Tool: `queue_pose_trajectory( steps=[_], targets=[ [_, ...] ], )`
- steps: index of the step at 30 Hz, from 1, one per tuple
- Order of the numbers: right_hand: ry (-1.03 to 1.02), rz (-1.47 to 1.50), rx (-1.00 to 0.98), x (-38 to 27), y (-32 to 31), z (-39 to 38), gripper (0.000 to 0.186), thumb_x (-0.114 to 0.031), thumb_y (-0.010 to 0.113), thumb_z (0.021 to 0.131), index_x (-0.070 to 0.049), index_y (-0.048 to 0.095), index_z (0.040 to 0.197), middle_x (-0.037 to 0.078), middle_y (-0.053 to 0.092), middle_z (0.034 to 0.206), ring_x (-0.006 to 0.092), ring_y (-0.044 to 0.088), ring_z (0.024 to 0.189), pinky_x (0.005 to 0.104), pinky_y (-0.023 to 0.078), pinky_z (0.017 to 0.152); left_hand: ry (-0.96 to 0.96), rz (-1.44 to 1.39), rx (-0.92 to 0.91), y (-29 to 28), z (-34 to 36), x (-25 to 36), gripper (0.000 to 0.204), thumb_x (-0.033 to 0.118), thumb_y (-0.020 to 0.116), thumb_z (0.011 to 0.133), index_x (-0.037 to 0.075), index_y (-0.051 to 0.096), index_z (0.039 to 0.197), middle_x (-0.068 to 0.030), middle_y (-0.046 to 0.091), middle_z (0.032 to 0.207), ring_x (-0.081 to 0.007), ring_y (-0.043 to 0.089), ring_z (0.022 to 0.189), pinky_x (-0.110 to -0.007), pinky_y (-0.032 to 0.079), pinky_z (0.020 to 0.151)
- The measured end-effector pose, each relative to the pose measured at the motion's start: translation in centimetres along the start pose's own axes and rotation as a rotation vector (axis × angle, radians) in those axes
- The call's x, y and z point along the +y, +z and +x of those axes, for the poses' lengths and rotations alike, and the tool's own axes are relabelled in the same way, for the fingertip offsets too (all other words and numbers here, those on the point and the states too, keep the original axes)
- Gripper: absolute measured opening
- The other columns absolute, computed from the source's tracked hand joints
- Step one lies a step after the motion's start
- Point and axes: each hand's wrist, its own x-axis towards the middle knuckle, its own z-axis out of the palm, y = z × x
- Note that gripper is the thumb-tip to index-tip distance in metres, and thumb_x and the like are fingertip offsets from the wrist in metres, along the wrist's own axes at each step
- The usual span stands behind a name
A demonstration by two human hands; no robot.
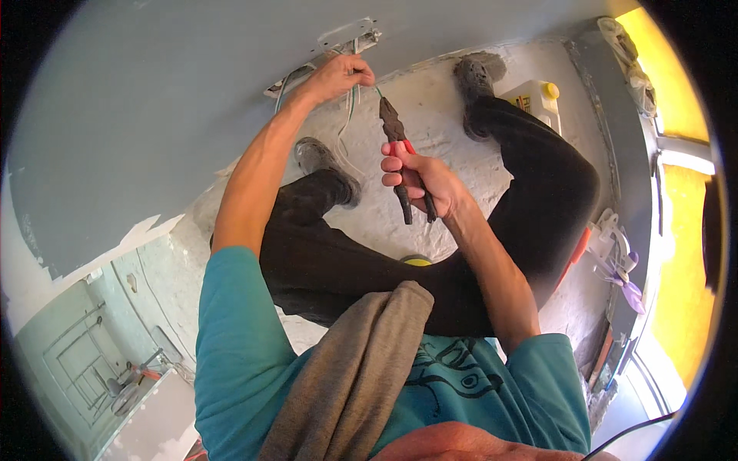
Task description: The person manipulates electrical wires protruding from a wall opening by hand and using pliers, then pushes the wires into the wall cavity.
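Observation:
My right hand (421, 181) is wrapped round a pair of pliers (392, 127) with dark jaws and red-and-black handles. Their jaws point up toward the wall, at the end of a thin green wire (378, 91). With its fingers pinched together, my left hand (344, 77) holds that wire close to the wall. Whether the jaws grip the wire is too small to tell. Behind my left hand, an electrical box opening (369, 38) is set in the grey wall, with a second opening beside it. White wires (344, 142) hang from there toward the floor.
My legs in black trousers (538, 169) are spread on either side of the work. A white jug with a yellow cap (550, 91) stands by my right boot (474, 81). Bags and a purple item (632, 296) lie along the right wall. A white panel (150, 422) is at lower left.

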Motion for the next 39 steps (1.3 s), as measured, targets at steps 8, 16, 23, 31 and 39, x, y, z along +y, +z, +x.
queue_pose_trajectory(
  steps=[8, 16, 23, 31, 39],
  targets=[
    [-0.032, 0.183, -0.073, 1.3, 0.1, -1.0, 0.021, -0.023, 0.044, 0.108, -0.005, 0.048, 0.119, 0.0, 0.049, 0.088, 0.0111, 0.049, 0.073, 0.0187, 0.029, 0.039, -0.039, -0.091, -0.017, 1.4, 0.0, -0.3, 0.014, 0.014, 0.066, 0.09, 0.001, 0.071, 0.091, -0.004, 0.073, 0.082, -0.015, 0.066, 0.089, -0.035, 0.039, 0.111],
    [-0.025, 0.307, -0.135, 2.5, -0.1, -1.7, 0.021, -0.022, 0.044, 0.108, -0.005, 0.049, 0.12, 0.0, 0.049, 0.088, 0.0119, 0.049, 0.074, 0.019, 0.03, 0.039, 0.0, 0.019, 0.006, 1.4, -0.6, 0.0, 0.012, 0.01, 0.065, 0.088, 0.0, 0.072, 0.093, -0.0056, 0.073, 0.086, -0.0157, 0.067, 0.096, -0.035, 0.038, 0.113],
    [0.0, 0.207, -0.018, 4.4, 0.6, -4.4, 0.023, -0.025, 0.052, 0.105, -0.007, 0.05, 0.118, 0.0, 0.049, 0.086, 0.012, 0.049, 0.073, 0.0187, 0.029, 0.039, -0.144, -0.02, 0.021, 1.8, 0.2, -0.3, 0.012, 0.012, 0.067, 0.089, 0.001, 0.072, 0.092, -0.0042, 0.073, 0.087, -0.0176, 0.065, 0.093, -0.034, 0.048, 0.093],
    [-0.093, -0.215, 0.178, 1.7, -1.6, -4.7, 0.037, -0.03, 0.052, 0.105, -0.005, 0.051, 0.131, 0.004, 0.061, 0.099, 0.0175, 0.064, 0.086, 0.0205, 0.046, 0.052, -0.063, 0.169, 0.028, 0.4, 0.2, -1.4, 0.016, 0.018, 0.069, 0.091, 0.004, 0.073, 0.098, -0.0057, 0.072, 0.095, -0.0191, 0.064, 0.106, -0.035, 0.039, 0.108],
    [0.082, -0.718, 0.356, 0.8, -5.7, -2.2, 0.037, -0.026, 0.053, 0.104, -0.004, 0.054, 0.135, 0.009, 0.068, 0.111, 0.0203, 0.068, 0.094, 0.0308, 0.054, 0.078, -0.125, 0.046, 0.017, 0.5, -0.5, -1.3, 0.015, 0.019, 0.068, 0.092, 0.009, 0.074, 0.101, -0.0039, 0.074, 0.103, -0.0289, 0.047, 0.136, -0.043, 0.029, 0.118]
  ],
)
